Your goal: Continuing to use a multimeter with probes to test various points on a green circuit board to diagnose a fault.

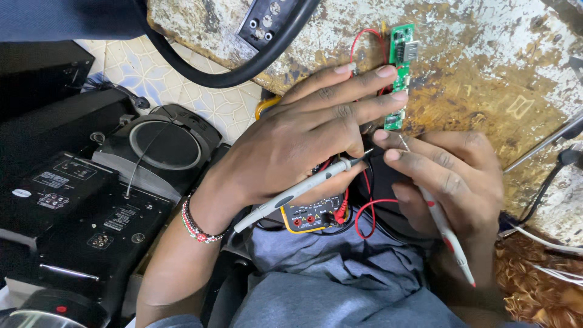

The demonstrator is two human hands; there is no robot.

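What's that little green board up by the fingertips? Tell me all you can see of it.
The green circuit board is a narrow strip lying flat on the worn, flaking tabletop, long side running away from the person. A metal socket sits near its far end, with small parts along it. Red wires loop to its far end. The left hand rests fingertips on its edge.

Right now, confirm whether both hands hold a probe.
Yes: the left hand grips a grey probe, and the right hand a white probe.

Worn, paint-flaked bench [486, 79]; green circuit board [399, 61] on it.
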